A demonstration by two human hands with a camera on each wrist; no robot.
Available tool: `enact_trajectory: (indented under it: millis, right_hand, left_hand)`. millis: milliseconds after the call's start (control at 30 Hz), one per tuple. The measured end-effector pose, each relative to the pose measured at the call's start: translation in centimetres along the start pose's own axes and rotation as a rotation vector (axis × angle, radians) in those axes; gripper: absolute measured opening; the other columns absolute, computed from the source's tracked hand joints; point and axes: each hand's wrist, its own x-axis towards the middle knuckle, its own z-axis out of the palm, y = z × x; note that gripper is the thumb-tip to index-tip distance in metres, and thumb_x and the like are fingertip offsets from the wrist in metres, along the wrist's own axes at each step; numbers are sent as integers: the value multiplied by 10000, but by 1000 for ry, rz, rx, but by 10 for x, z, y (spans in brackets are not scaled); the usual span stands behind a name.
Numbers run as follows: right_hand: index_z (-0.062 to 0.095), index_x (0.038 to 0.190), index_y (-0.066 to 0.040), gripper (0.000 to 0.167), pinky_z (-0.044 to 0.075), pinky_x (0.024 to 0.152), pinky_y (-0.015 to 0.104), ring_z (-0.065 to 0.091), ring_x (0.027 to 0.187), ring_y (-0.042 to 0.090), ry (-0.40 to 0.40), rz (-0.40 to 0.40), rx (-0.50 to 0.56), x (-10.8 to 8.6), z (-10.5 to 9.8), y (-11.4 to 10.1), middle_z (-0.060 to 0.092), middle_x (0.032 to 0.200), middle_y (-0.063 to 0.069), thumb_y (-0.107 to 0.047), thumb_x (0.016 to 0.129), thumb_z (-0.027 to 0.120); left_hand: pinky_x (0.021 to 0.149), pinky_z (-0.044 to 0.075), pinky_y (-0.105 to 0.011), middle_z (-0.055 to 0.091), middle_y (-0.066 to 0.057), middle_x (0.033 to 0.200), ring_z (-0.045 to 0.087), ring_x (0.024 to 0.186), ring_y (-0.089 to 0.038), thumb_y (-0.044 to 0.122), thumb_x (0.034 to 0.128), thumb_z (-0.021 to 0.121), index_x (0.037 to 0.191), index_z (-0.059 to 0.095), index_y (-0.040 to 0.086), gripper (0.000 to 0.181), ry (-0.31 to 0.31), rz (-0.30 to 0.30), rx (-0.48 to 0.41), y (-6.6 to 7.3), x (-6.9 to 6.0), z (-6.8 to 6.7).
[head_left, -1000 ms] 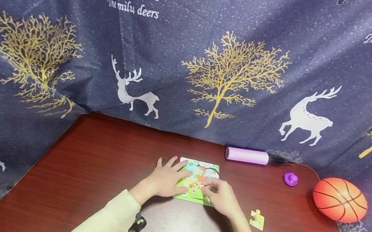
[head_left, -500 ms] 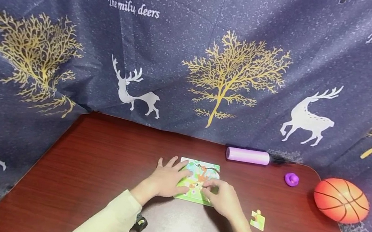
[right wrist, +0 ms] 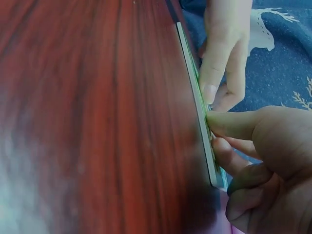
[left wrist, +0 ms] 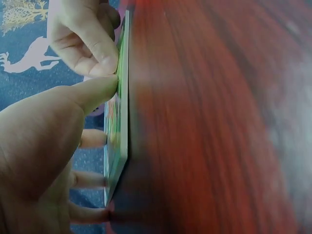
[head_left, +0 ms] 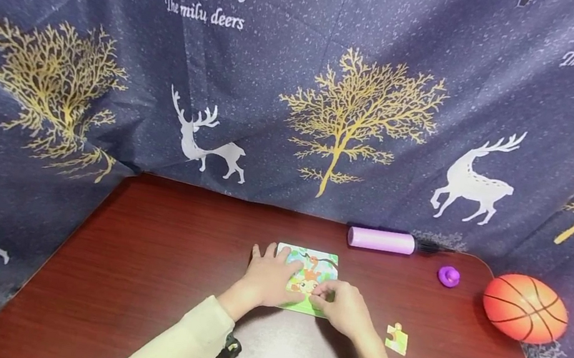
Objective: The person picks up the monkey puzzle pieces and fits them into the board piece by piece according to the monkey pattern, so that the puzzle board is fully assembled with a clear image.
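A jigsaw puzzle in a flat board, with an orange animal on a green and blue picture, lies on the table. My left hand rests on its left side with fingers spread, its thumb reaching across the lower part. My right hand is at the lower right of the puzzle, fingers curled, thumb and forefinger pinching a puzzle piece that they mostly hide. In the left wrist view, the left thumb touches the puzzle face close to the right fingertips. One loose puzzle piece lies on the table, right of the right forearm.
Behind the puzzle lies a lilac hand pump with a black end. A small purple toy and an orange basketball-patterned ball are at the right. A dark printed cloth hangs along the table's back edge.
My left hand has slid right over the puzzle, bringing its thumb near the right fingertips. The right hand has stayed almost in place, its fingertips slightly lower on the puzzle.
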Motion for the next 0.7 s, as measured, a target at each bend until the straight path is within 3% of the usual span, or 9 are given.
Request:
enact_trajectory:
  millis: [167, 267, 400, 500, 600, 700]
  right_hand:
    - [766, 913, -230, 48, 479, 672, 295, 589, 644, 58, -7, -25, 14, -10, -23, 17, 641, 700, -132, -235, 905, 813]
    - [769, 977, -200, 112, 489, 669, 285, 612, 626, 72, 35, 7, 16, -22, -47, 34, 667, 721, -105, -255, 899, 827]
    - [764, 1026, -175, 235, 501, 650, 289, 626, 661, 83, 73, 98, -23, -42, -77, 58, 674, 801, -79, -309, 860, 864]
    - [756, 1085, -144, 380, 511, 680, 310, 633, 729, 93, 19, 153, -67, -57, -88, 72, 673, 865, -56, -382, 820, 887]
    - [740, 1152, -103, 556, 510, 732, 355, 612, 812, 106, -23, 148, -125, -68, -94, 81, 657, 912, -44, -451, 757, 917]
    - [730, 1185, -79, 669, 519, 772, 403, 604, 861, 139, 6, 115, -183, -79, -99, 87, 648, 961, -14, -473, 691, 949]
  left_hand:
    - [1107, 300, -722, 456, -45, 1566, 356, 1485, -324, 769, 870, 576, 1481, 551, 271, 789, 23, 29, 16, 3, 4, 2]
    - [1101, 334, -699, 415, -10, 1616, 347, 1501, -297, 738, 882, 591, 1491, 533, 232, 794, 20, 56, -18, 6, 6, 1]
    - [1046, 388, -710, 427, -33, 1606, 367, 1480, -346, 741, 888, 580, 1526, 519, 273, 794, 11, 71, -28, 10, 9, -1]
    - [1015, 411, -707, 447, -64, 1582, 393, 1448, -389, 775, 875, 561, 1557, 491, 327, 818, 5, 69, -5, 12, 11, -3]
    - [987, 433, -686, 462, -87, 1559, 421, 1414, -409, 813, 851, 549, 1572, 469, 344, 863, 2, 62, 19, 15, 14, -4]
    - [960, 452, -668, 481, -90, 1530, 445, 1382, -397, 832, 834, 549, 1564, 478, 344, 880, 13, 67, 25, 18, 18, -2]
